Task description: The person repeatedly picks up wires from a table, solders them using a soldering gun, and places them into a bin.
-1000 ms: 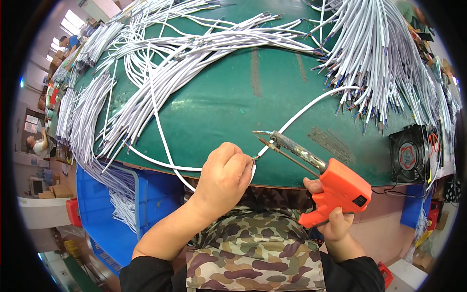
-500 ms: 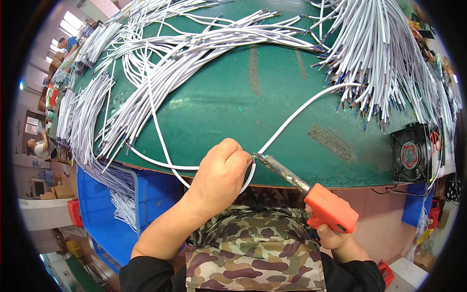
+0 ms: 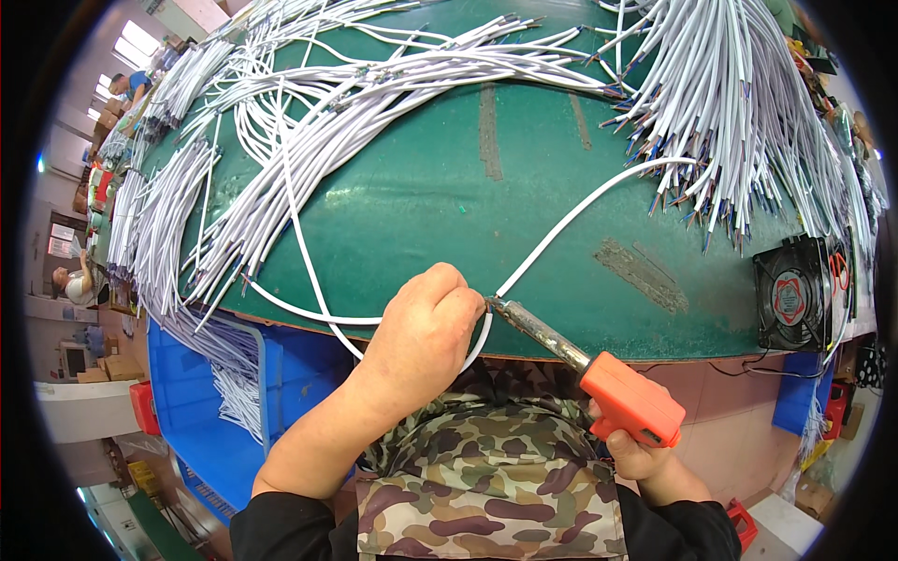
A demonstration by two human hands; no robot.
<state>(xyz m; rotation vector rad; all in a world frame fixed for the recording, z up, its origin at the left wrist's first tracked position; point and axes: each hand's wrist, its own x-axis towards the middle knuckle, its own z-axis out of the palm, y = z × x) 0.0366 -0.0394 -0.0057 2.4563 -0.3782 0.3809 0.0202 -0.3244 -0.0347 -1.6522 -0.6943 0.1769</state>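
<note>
My left hand (image 3: 426,327) is closed at the near edge of the green table, its fingertips pinching the stripped end of a white cable (image 3: 484,341). Another white cable (image 3: 571,217) runs from the pile at the right down to the same spot, where the wire ends meet. My right hand (image 3: 636,453) grips the orange handle of a soldering iron (image 3: 632,397). The iron's metal tip touches or nearly touches the wires beside my left fingertips. The joint itself is too small to make out.
White cables (image 3: 323,140) with bared coloured ends lie in bundles at the left and in a big pile (image 3: 716,103) at the right. A black fan (image 3: 790,293) stands at the right edge. A blue bin (image 3: 201,393) holding cables sits below left. Two people are far left.
The soldering iron has shifted slightly to the left, its tip closer to my left fingertips. My left hand has barely moved.
</note>
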